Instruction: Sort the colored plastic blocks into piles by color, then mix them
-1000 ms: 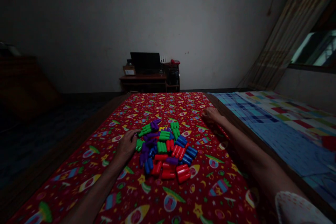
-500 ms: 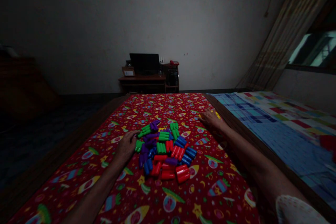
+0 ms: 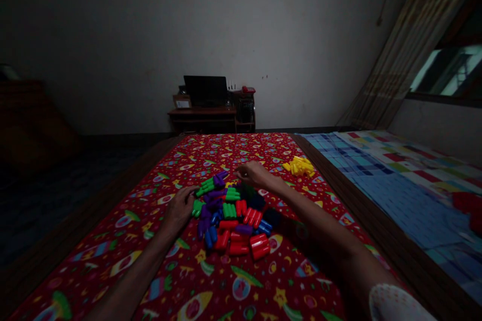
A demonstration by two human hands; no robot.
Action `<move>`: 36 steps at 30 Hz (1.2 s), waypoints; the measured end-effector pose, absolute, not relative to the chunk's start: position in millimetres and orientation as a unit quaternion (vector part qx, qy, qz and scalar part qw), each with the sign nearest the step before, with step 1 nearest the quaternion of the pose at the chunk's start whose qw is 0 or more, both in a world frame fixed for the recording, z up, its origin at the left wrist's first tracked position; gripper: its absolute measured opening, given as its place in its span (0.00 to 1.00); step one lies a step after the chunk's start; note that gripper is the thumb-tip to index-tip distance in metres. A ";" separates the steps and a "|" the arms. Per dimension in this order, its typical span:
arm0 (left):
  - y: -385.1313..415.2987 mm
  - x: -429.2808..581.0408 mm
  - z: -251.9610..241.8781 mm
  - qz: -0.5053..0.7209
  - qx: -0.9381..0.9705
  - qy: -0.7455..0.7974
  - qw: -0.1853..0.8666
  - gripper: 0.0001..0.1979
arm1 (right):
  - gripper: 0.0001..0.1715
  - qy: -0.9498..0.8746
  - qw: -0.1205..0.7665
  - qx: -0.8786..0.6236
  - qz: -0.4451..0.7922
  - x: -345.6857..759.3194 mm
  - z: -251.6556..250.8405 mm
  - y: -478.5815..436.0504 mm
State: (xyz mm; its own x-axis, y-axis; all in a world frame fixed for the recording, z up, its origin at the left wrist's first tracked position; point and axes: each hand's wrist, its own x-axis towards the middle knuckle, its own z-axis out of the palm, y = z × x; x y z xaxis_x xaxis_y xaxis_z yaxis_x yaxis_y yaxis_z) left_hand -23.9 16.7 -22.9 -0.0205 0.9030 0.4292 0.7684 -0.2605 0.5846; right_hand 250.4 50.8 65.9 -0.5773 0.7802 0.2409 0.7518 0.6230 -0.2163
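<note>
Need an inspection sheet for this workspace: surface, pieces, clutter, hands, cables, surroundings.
Surface: red printed cloth, dimly lit.
Pieces: mixed pile of red, blue, green and purple; yellow pile apart, farther off to the right.
Clutter: red item on the blue bedding, too dark to identify.
Left hand: at the mixed pile's left edge, by green pieces; grip unclear.
Right hand: over the pile's far side, fingers curled; contents unclear.
Cables: cord hanging on the wall.
Surroundings: desk with monitor; curtain at right.
</note>
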 end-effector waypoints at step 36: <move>20.0 -20.1 -24.0 0.405 0.691 0.593 0.086 0.17 | 0.16 -0.563 0.417 -0.712 0.058 450.2 64.3 94.4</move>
